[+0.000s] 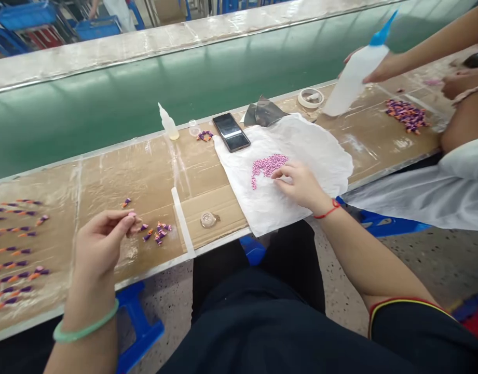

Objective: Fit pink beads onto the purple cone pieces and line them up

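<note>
So, left grip [100, 244] pinched shut on small pink piece [131, 215]; right grip [297, 184] loosely open, just right of pink beads [268, 169].

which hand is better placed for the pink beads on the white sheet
Right, probably: the right hand rests on the crumpled white sheet beside the pile of small pink beads. The left hand, pinching a small piece, sits farther off over the brown cardboard.

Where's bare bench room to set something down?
Bare cardboard lies between the left hand and the small bottle; another patch between the white sheet and the purple pile. Crowded: the rows at far left, and around the phone.
</note>
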Motion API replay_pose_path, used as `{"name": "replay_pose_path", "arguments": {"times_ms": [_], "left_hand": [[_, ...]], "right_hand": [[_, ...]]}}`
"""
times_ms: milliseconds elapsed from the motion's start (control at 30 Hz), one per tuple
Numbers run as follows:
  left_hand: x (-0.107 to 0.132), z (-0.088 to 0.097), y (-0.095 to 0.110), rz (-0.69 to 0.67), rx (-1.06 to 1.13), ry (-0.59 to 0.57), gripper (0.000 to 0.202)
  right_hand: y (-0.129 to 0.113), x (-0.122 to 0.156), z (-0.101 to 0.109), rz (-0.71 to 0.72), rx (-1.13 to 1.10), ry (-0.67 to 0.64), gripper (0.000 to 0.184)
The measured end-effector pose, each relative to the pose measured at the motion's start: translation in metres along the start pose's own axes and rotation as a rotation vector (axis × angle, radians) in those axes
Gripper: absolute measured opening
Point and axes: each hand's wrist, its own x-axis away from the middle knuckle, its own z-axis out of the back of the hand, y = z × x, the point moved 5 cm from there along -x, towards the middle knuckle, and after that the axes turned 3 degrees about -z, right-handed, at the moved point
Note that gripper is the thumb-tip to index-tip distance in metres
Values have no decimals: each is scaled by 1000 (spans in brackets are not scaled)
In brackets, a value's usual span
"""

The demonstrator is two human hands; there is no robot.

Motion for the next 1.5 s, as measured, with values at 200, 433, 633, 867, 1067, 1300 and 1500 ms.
{"name": "replay_pose_path", "arguments": {"times_ms": [200, 433, 633, 867, 1067, 1300, 1500], "left_hand": [[45, -50, 20, 75, 407, -251, 25], [74, -89, 21, 65, 494, -418, 18], [83, -114, 29, 76, 413, -489, 28], [75, -142, 55, 61, 346, -523, 22], [66, -168, 78, -1, 308, -545, 20], [71, -169, 83, -86, 291, -547, 22], [72, -168, 83, -134, 267, -521, 18]], "right_hand": [[0, -20, -16, 34, 74, -37, 8], [0, -26, -26, 78, 147, -79, 12], [-4, -26, -33, 95, 219, -82, 12], [-57, 0, -11, 252, 81, -69, 15], [-138, 32, 26, 491, -147, -53, 16], [-157, 42, 27, 573, -81, -71, 18], [-160, 43, 23, 601, -10, -93, 19]]}}
